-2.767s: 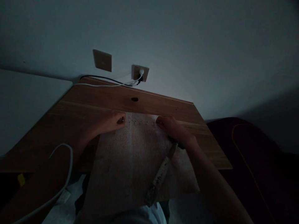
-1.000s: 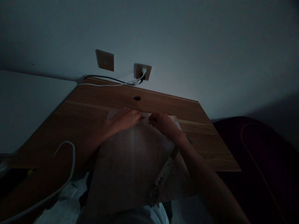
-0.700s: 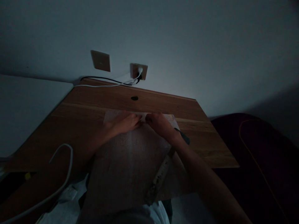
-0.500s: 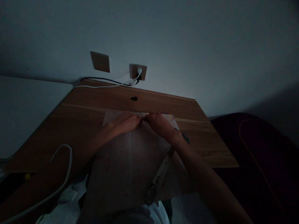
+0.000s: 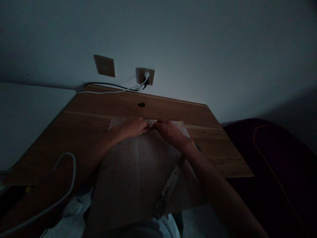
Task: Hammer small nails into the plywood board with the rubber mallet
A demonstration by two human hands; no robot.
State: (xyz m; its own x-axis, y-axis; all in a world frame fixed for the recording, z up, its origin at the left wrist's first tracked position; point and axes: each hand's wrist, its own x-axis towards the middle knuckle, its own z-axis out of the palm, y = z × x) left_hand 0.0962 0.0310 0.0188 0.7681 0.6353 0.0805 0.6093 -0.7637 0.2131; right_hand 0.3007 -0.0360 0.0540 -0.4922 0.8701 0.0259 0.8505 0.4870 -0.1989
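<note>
A pale, rough board (image 5: pixel 138 172) lies on a wooden desk (image 5: pixel 99 112) and overhangs its near edge toward my lap. My left hand (image 5: pixel 132 127) and my right hand (image 5: pixel 168 130) meet at the middle of the board's far edge, fingertips almost touching. Both hands have their fingers curled and pinched together on something small that I cannot make out in the dim light. A hammer with a worn, paint-flecked wooden handle (image 5: pixel 168 190) lies on the board under my right forearm, its dark head (image 5: pixel 196 145) near my wrist.
A white cable (image 5: pixel 66 185) loops over the desk's left side. Two wall plates, one a socket (image 5: pixel 145 76) with black and white leads plugged in, sit behind the desk. A dark cushioned seat (image 5: pixel 272 172) stands at the right. The room is very dim.
Earlier my hands were apart at the two ends of a row of small dots along the board's far edge. They have moved inward and now meet at its middle.
</note>
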